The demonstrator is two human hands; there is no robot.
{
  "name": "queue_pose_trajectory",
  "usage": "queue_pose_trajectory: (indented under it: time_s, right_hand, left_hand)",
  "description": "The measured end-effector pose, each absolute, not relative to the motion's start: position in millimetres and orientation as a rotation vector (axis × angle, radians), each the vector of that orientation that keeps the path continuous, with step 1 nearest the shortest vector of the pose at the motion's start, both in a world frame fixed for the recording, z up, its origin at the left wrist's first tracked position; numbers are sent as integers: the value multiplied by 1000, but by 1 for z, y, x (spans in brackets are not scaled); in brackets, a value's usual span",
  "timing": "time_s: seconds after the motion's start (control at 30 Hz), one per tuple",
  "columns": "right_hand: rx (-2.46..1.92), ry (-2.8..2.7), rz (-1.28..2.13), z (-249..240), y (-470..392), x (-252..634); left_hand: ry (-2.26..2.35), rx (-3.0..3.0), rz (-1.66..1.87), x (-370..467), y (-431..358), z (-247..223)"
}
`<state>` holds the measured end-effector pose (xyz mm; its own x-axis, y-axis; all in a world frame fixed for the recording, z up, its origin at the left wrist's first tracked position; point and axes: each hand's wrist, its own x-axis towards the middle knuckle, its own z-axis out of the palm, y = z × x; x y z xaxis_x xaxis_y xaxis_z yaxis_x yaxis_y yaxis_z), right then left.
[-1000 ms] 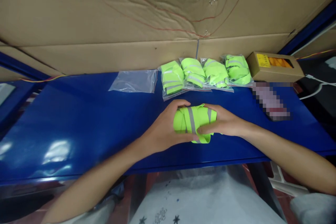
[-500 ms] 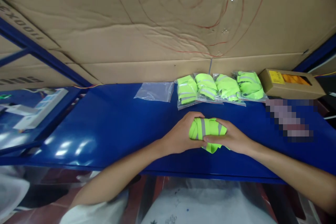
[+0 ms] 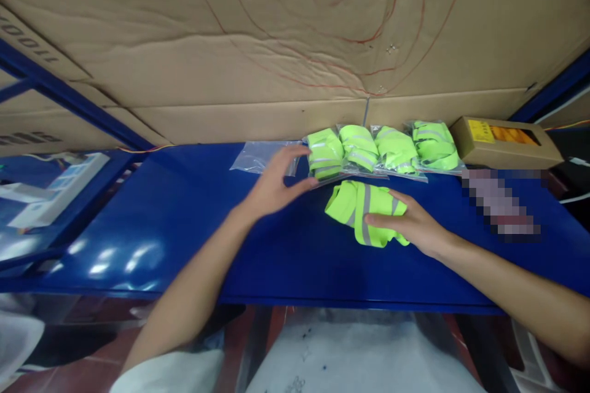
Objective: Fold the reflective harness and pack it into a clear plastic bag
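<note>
A folded bundle of neon-yellow reflective strap (image 3: pixel 366 212) with grey stripes is held in my right hand (image 3: pixel 417 224), thumb on top, above the blue table. My left hand (image 3: pixel 274 184) is open, thumb and fingers apart, and holds nothing. It is over the right part of a clear plastic bag (image 3: pixel 249 156), which lies flat and is partly hidden by it. Just beyond its fingertips is the leftmost of several bagged neon-yellow bundles (image 3: pixel 325 153), lined up along the back of the table.
The blue table (image 3: pixel 184 215) backs onto a cardboard wall (image 3: pixel 230 73) with red curved lines. At the right end of the row stands a cardboard box (image 3: pixel 507 141) with a yellow label. A white power strip (image 3: pixel 59 190) is at the far left; a pixelated patch covers something at right.
My left hand has let go of the neon-yellow bundle and moved left and back toward the clear bag. My right hand keeps the bundle, now slightly farther back and looser in shape.
</note>
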<state>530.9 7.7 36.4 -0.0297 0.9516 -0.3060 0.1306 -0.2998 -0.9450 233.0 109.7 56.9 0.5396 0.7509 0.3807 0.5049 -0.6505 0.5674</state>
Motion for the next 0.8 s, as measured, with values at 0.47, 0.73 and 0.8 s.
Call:
queue_pose_trajectory:
  time_s: [0.47,0.73,0.8]
  right_hand:
    - [-1602,-1221,1293,29,8,542]
    - [-1255,-1311,1711,42,-1,537]
    - [-1058,-1345,1937,50,-7,531]
  left_hand:
    - [1948,2487,304,222,135,40]
    - [1593,2367,593,246,83,74]
    - [1319,2215,616,262,62,70]
